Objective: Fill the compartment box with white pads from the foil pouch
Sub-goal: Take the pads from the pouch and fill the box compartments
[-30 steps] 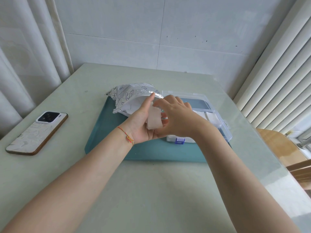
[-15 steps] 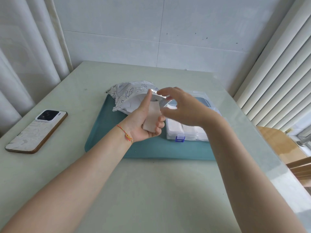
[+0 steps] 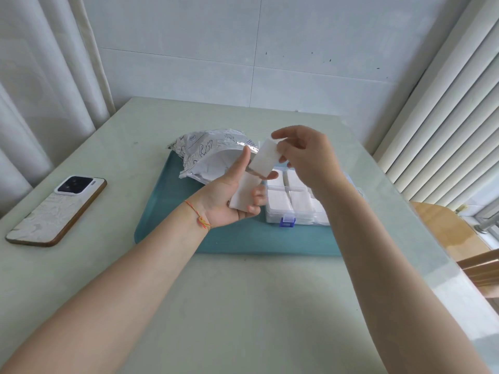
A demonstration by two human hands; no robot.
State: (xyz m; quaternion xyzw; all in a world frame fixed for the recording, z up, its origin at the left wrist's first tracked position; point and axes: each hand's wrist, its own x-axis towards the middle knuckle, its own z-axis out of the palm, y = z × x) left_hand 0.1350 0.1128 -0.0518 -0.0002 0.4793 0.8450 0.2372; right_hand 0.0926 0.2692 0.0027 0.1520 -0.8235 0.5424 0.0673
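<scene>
- Half a second earlier my right hand [image 3: 305, 155] had only been reaching over the stack; by this moment its fingers [image 3: 280, 134] had pinched one pad [image 3: 266, 157] by its upper end and lifted it clear, so that it hung tilted above the box [image 3: 291, 201].
- My left hand [image 3: 229, 201] stayed where it had been, palm up over the tray [image 3: 167, 211], thumb raised, with its fingers curled round the rest of the stack of pads [image 3: 243, 194].
- The lifted pad was apart from the stack, though its lower corner hung close to my left fingertips.
- The pouch [image 3: 208, 155] lay open at the back of the tray, just behind my left hand, its mouth turned toward me.
- The box sat on the tray under my right wrist, and the compartments I could see already held white pads; those behind my arm I could not see.
- I judged that one pad had been peeled off and was ready to go down into a compartment, with more left in my left hand.
- The phone [image 3: 56, 210] lay on the surface well to the left, not moved.
</scene>
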